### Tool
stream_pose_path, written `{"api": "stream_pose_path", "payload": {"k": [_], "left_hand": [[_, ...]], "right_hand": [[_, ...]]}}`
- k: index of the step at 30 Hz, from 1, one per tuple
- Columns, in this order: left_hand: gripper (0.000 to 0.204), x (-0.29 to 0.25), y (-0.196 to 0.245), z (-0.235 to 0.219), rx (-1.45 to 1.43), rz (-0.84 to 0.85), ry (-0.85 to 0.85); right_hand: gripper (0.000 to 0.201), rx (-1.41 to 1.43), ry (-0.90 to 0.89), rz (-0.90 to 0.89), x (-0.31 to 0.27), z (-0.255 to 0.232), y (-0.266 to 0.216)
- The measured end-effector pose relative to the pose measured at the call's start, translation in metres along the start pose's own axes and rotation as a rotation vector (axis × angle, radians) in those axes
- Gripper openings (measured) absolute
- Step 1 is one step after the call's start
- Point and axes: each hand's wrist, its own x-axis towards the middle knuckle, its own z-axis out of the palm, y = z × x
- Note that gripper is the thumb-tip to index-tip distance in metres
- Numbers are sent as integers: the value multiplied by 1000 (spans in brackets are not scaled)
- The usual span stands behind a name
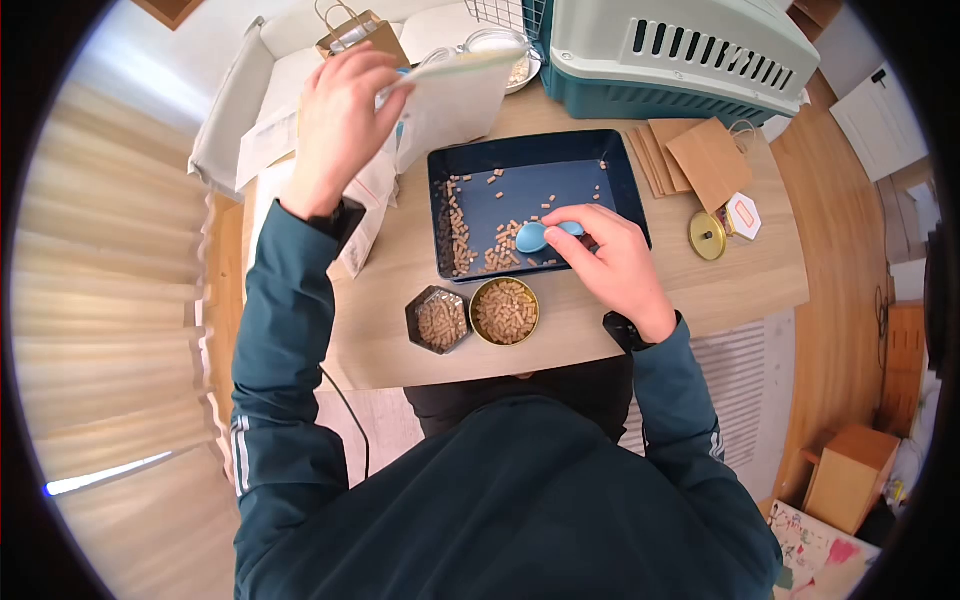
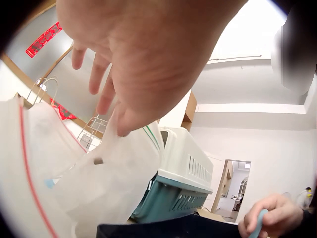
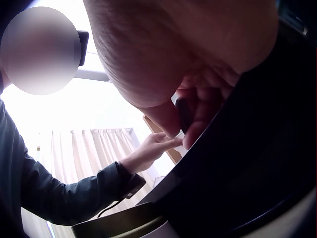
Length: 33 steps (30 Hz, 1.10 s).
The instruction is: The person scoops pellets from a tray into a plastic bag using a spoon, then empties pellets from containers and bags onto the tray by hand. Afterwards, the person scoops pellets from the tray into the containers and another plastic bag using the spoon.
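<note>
My left hand (image 1: 345, 115), raised at the back left, pinches the top edge of a translucent zip bag (image 2: 109, 183) between thumb and finger, its other fingers spread. The bag stands upright beside the dark blue tray (image 1: 550, 180). Over the tray's front right part, my right hand (image 1: 612, 262) grips the handle of a light blue spoon (image 1: 531, 238), its bowl above scattered wood pellets (image 1: 503, 243). A round gold tin (image 1: 538, 318) and a hexagonal tin (image 1: 411, 320), both holding pellets, stand in front of the tray.
A grey and teal pet carrier (image 1: 660, 80) stands behind the tray. Brown paper bags (image 1: 710, 160), a gold lid (image 1: 707, 236) and a white hexagonal lid (image 1: 742, 215) lie to the right. Another bag (image 1: 370, 210) stands at the left. A paper carrier bag (image 1: 385, 38) is farther back.
</note>
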Motion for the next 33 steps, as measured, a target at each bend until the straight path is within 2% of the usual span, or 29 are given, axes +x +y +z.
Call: {"api": "stream_pose_path", "payload": {"k": [1,4,6,8,9,12,14,15,17,19,22,24,28,29,33], "left_hand": [[18,7,-4,0,36,30,77],[17,22,-21,7,-35,24,150],[18,28,-19,2,-35,6,145],[20,25,-14,1,-109,-60,137],[20,20,-11,3,-110,-64,129],[25,11,-1,2,-167,-80,105],[34,-9,15,-15,-221,-67,-44],[43,-21,25,-26,-309,-135,-80],[48,-41,49,-56,-392,-167,-52],[54,-69,71,-87,-516,-240,-114],[73,-125,91,-110,-752,-334,-275],[87,-154,102,-115,-766,-376,-365],[108,-213,119,-98,-961,-575,-380],[114,-220,123,-94,-1029,-657,-364],[123,-233,137,-83,-1074,-720,-375]], "right_hand": [[17,0,0,5,0,0,0],[18,-10,-32,26,1,-2,-1],[19,-20,-63,51,-2,-3,0],[19,-27,-53,46,-5,-1,2],[18,10,-1,28,-1,1,3],[18,29,-9,47,-2,0,3],[18,58,26,20,-1,-1,2],[17,96,62,16,-2,-3,2],[17,124,113,18,-5,-13,1],[17,79,173,58,-10,-29,-4],[17,127,245,131,-16,-50,8],[17,76,266,145,-20,-62,13],[18,149,179,246,-26,-80,29],[18,157,141,276,-27,-83,31],[20,142,121,292,-32,-86,44]]}}
